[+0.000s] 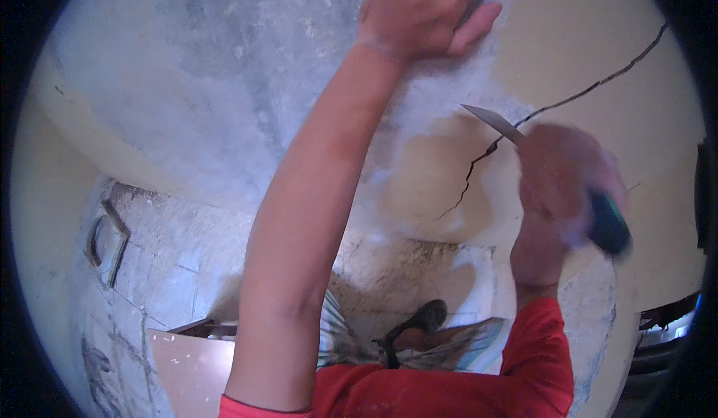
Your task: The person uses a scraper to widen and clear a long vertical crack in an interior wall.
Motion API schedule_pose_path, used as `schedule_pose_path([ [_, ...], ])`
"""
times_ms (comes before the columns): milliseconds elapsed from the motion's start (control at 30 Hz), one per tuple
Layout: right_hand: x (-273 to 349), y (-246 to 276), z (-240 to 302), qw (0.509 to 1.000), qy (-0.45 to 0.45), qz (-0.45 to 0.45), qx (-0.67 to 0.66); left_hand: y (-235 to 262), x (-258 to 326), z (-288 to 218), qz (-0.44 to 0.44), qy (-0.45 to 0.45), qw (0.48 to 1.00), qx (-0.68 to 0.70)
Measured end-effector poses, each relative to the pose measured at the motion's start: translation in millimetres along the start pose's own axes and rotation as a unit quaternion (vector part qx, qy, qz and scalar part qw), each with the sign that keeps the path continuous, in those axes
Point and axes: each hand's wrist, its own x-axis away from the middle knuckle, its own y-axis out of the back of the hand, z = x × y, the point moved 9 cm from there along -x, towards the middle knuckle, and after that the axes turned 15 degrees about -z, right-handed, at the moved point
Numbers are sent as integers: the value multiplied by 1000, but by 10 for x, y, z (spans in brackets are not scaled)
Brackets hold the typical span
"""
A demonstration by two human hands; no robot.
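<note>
- Scraper point(493, 124) sits at about three o'clock from the frame's centre, its thin grey blade angled up to ten o'clock, with the tip just beside the dark crack point(479, 165) in the wall point(224, 104).
- Right hand point(557, 186) is closed in a fist around the scraper's dark blue-green handle point(609, 225); the hand is blurred, so the exact finger placement cannot be told.
- Left hand point(422, 10) is at twelve o'clock, open with the palm flat and fingers spread against the wall, gripping nothing.
- Judged from its look, the scraper should be light, with a thin blade that is stiff but slightly springy and sharp at the edge; the thick handle is the place to hold it, as the right hand does.
- The wall surface looks brittle: cream paint point(591, 36) remains at one to two o'clock, while bare grey plaster shows from nine to twelve o'clock.
- The crack runs from upper right down toward the centre.
- No containers are in view.
- At six o'clock a foot in a dark sandal point(419, 324) rests on a rough ledge point(404, 268).
</note>
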Motion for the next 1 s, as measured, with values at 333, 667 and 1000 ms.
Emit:
schedule_pose_path([
  [333, -228, -118, 232, 924, 22, 37, -379, -54, -51, -34, -13, 2, 1000, 2],
  [667, 34, 47, -240, 996, 62, -15, 58, -68, -17, -69, 10, 5, 1000, -7],
  [1000, -232, 300, -203, 988, 0, -102, -120, -56, 1, -55, 15, -1, 1000, -15],
])
